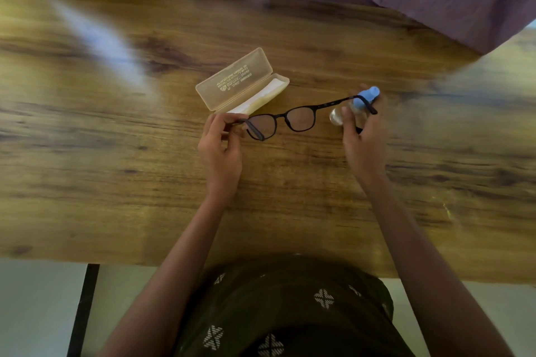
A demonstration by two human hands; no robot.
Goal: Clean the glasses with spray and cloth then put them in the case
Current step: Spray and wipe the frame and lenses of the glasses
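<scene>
The left grip (pixel 222 136) pinches the glasses (pixel 285 120) at the hinge end of one temple, thumb and forefinger pressed together on the dark frame; the right grip (pixel 362 127) is wrapped around the spray bottle (pixel 352 107), whose blue nozzle cap (pixel 369 95) points up and away from us. We note that the far temple of the glasses runs across the bottle and the right fingers; whether it rests on them or merely passes in front, we cannot tell.

The glasses hang just above the wooden surface (pixel 116 177), between the two hands, temples unfolded. Their long axis runs left to right, tilted slightly upward toward the right hand. The two lenses lie to the left of the nozzle, the right lens (pixel 301 118) nearer to it than the left lens (pixel 262 126).

We judge that the coming move turns on this relation: the nozzle must face leftward along the frame's axis, toward the lenses, before a spray can land on them, and the right hand is the one placed to do it.

The open case (pixel 240 82) lies just beyond the glasses on the surface, lid tipped back, with a pale cloth (pixel 261 97) inside its tray. We take the cleaning as not yet begun on the cloth's part.
</scene>
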